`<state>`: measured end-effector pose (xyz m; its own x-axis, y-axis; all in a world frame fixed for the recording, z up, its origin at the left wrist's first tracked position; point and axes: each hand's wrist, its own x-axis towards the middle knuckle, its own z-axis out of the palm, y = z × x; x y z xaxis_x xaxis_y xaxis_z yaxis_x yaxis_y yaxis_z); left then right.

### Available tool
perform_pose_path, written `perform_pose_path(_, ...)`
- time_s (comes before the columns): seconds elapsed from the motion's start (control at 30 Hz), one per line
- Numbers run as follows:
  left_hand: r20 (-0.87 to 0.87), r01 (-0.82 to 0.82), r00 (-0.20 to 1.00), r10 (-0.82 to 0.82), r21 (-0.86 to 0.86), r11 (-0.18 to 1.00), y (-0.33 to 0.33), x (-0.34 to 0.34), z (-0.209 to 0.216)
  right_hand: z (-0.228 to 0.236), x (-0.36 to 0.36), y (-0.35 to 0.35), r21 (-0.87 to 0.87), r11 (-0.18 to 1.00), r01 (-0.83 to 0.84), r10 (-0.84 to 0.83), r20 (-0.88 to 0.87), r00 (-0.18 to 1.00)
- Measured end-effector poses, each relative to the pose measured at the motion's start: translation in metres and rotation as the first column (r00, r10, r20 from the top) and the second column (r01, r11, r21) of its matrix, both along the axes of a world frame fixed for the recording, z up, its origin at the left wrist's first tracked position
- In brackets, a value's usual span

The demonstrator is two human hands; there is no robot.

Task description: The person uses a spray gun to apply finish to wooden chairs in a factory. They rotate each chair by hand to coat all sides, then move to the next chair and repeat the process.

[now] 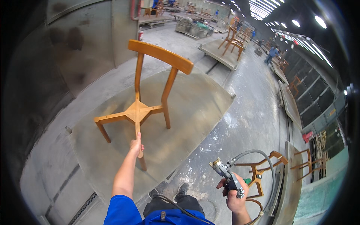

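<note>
An orange-brown wooden chair frame [161, 56] without a seat panel stands upright on a flat grey platform [198, 112]. My left hand [137, 144] is wrapped round the end of its near seat rail, just above the near leg. Off to the right and apart from the chair, my right hand [234, 191] grips a spray gun [228, 176] by its handle. The gun's brass-coloured nozzle end points up and to the left. A grey hose [262, 153] loops from the gun down past my right wrist.
More wooden chair frames [257, 174] stand at the lower right beside another platform [292, 183]. Further off, several chairs [234, 39] rest on a platform, and a person in blue [272, 54] is at work. A stained metal wall [82, 41] rises at the left. Another hose [180, 210] crosses my waist.
</note>
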<state>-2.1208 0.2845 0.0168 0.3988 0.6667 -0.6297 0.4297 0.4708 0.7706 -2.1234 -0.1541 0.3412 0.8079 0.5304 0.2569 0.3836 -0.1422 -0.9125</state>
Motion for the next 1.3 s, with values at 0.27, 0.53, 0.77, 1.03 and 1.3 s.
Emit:
perform_pose_path(0.27, -0.035, -0.184, 0.982, 0.184, -0.013, 0.983, -0.069, -0.078, 0.016, 0.011, 0.044, 0.063, 0.028, 0.952, -0.305, 0.302, 0.074, 0.950)
perform_pose_path(0.53, -0.009, -0.451, 0.893, 0.451, -0.032, 0.892, -0.152, -0.127, -0.015, 0.025, 0.073, 0.070, -0.018, 0.842, -0.540, 0.532, 0.198, 0.823)
perform_pose_path(0.77, 0.126, 0.187, 0.978, -0.164, -0.203, 0.961, -0.118, 0.002, 0.007, 0.019, 0.071, 0.079, -0.251, 0.732, -0.633, 0.672, 0.112, 0.732)
perform_pose_path(1.03, -0.328, 0.112, 0.926, 0.185, 0.709, 0.696, -0.060, -0.083, 0.088, 0.051, 0.066, 0.075, -0.161, 0.802, -0.575, 0.590, 0.360, 0.723)
perform_pose_path(1.3, -0.392, 0.271, 0.910, -0.136, 0.312, 0.911, -0.071, -0.125, 0.050, 0.070, 0.057, 0.062, -0.218, 0.806, -0.550, 0.577, 0.499, 0.647)
